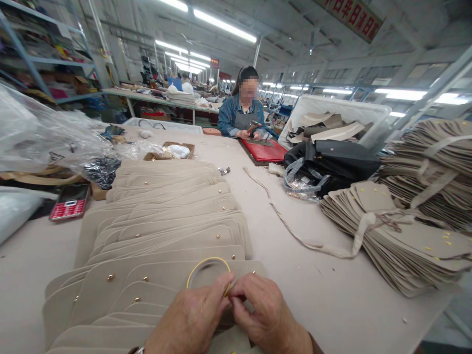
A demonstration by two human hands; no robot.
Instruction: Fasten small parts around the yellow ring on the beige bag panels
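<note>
My left hand [193,312] is closed around a thin roll of tape [208,260] with a yellow edge, which stands up above the fingers. Beside it, touching at the fingertips, my right hand [263,307] is pinched shut at the near side of the roll; what lies between its fingers is hidden. Beneath and beyond both hands spread overlapping rows of beige flat pieces [177,236] with rounded corners. Small gold-coloured studs [110,278] show on several of them.
Tied stacks of beige pieces [405,236] lie at right, with a cloth strip [295,236] trailing across the table. Behind are a black bag [335,162] and a white bin [376,110]. A red-keyed phone [70,202] lies left. Across the table sits a person [226,115] at a red board [263,150].
</note>
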